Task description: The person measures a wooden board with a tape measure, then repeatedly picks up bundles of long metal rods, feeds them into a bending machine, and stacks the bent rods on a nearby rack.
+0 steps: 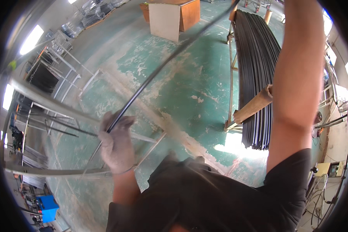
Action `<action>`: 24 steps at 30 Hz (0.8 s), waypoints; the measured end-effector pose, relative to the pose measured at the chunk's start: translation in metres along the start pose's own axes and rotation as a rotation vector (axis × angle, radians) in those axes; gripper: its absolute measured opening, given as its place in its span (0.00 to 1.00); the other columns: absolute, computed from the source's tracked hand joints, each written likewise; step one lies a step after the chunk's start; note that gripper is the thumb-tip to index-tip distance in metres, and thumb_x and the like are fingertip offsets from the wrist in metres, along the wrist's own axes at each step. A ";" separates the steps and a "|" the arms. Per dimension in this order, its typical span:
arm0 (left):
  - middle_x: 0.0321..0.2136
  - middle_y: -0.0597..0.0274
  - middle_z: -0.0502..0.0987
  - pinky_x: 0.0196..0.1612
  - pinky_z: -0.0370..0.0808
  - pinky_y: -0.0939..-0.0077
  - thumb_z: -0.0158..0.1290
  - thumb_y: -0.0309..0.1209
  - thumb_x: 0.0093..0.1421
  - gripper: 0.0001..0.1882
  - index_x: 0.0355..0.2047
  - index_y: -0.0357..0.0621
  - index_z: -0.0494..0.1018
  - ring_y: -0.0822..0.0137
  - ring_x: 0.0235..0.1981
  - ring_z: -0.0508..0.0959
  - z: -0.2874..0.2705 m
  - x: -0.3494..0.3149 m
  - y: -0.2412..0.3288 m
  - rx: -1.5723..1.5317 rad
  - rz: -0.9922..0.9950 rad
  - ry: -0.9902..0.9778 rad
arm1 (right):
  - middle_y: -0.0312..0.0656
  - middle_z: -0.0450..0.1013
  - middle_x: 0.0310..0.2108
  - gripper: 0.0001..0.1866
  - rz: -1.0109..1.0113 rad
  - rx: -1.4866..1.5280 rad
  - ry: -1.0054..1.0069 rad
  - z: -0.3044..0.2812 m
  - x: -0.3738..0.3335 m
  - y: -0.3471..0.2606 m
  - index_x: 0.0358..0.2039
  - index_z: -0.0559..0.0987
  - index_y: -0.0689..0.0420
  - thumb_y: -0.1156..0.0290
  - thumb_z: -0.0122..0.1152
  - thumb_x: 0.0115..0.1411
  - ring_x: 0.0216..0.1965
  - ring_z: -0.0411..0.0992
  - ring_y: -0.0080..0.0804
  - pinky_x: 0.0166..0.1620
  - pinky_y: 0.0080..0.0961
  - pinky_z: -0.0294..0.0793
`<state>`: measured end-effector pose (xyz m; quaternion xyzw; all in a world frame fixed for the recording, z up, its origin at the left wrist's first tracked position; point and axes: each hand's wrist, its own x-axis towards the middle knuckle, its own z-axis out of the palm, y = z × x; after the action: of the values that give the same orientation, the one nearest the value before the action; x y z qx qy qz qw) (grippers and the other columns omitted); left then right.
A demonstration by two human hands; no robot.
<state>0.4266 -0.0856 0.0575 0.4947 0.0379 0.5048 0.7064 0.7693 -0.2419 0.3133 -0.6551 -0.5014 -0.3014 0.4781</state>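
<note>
Long black strip (147, 83) extends diagonally across the work area, from the upper edge of the view down to the lower left, above the green floor (174, 92). The left hand (118, 145), covered by a pale grey glove, pinches the strip between the thumb and the curled fingers near its lower section. A thinner end of the strip projects below the hand, toward the person's left. The right forearm (297, 77) is bare and raised along the right side; the right hand lies beyond the upper edge, so its state and its contact with the strip cannot be told. A dark short-sleeved shirt (208, 197) covers the upper body.

To the right, a bundle of black strips (255, 65) lies lengthwise on a metal rack (231, 58). A brown tube (253, 105) slants across the near part of the bundle. At the far side stands a wooden desk (164, 19) with a pale panel. Curved metal rails (58, 101) pass beside the left hand, and a blue box (48, 208) occupies the lower left
</note>
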 end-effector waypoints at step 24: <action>0.23 0.61 0.78 0.27 0.72 0.80 0.52 0.33 0.75 0.13 0.50 0.34 0.76 0.75 0.21 0.74 0.146 0.366 -0.351 0.448 -0.266 -0.344 | 0.35 0.69 0.22 0.11 1.542 1.082 0.776 0.282 -0.210 0.505 0.45 0.77 0.57 0.61 0.58 0.75 0.18 0.64 0.23 0.20 0.23 0.63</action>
<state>0.9226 0.0922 0.0358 0.7069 0.0928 0.2959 0.6357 1.1565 -0.0773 -0.1362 -0.3528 0.1780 0.1642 0.9038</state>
